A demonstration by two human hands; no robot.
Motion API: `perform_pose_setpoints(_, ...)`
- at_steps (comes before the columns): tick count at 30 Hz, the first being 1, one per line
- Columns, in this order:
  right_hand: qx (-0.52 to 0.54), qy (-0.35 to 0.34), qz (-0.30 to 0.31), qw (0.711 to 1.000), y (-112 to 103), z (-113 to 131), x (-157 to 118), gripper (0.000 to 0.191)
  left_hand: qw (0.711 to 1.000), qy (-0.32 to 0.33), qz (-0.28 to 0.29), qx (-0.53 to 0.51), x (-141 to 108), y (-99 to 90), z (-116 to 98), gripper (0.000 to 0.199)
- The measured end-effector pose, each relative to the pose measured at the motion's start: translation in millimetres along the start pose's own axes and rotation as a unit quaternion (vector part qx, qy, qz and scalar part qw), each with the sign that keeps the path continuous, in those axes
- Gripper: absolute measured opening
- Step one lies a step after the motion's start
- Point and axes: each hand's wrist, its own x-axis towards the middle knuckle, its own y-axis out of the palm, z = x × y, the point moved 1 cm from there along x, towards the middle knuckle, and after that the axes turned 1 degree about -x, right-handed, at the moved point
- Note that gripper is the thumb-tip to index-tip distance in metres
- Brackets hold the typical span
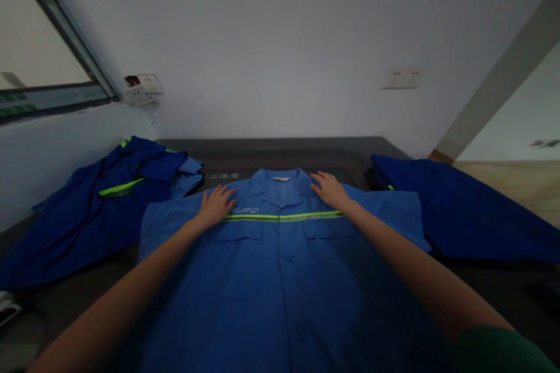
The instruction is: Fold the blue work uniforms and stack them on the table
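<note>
- The light blue shirt (280, 280) is lying on its back on the dark table (297, 157), right in front of you, with its collar (261, 182) pointing to the wall (271, 58).
- Your two arms are reaching forward over the shirt, one on each side of its buttons.
- Your left hand (216, 205) is resting palm down near the shoulder, beside the white letters (248, 210).
- Your right hand (330, 189) is resting palm down on the other shoulder, its fingers reaching toward the collar.
- Both hands are lying loose on the cloth, with fingers spreading a little apart.
- The sleeves are sticking out sideways, close to the dark blue clothes (126, 204) on your left and the dark blue cloth (464, 210) on your right.
- A strip of table is showing between the collar and the wall.
</note>
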Motion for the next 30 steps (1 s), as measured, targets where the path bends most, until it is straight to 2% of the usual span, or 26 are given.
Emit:
perform_pose_setpoints(3,-0.003,0.012,0.063,0.998,6,-17,-7,0.050,0.999,-0.005,-0.024,-0.025,10,9.7,-28,0.060)
perform_pose_setpoints(7,-0.002,0.063,0.085,0.994,16,-4,-5,0.056,0.999,-0.028,-0.010,-0.012,18,15.5,-40,0.063)
perform_pose_setpoints(11,-0.021,0.090,0.095,0.991,29,5,-4,0.063,0.999,-0.029,0.014,0.018,23,18.2,-39,0.062)
perform_pose_setpoints(18,-0.025,0.103,0.094,0.990,43,-5,12,0.064,0.999,-0.024,0.027,0.032,46,23.3,-30,0.064)
perform_pose_setpoints(24,-0.022,0.109,0.086,0.990,46,-8,30,0.066,0.999,-0.021,0.029,0.024,65,25.2,-25,0.064)
perform_pose_setpoints(27,-0.022,0.107,0.081,0.991,44,-4,26,0.065,0.999,-0.019,0.026,0.019,64,23.6,-26,0.064)
perform_pose_setpoints(30,0.003,0.080,0.077,0.994,32,-8,19,0.064,0.999,-0.015,0.030,0.014,61,23.3,-27,0.063)
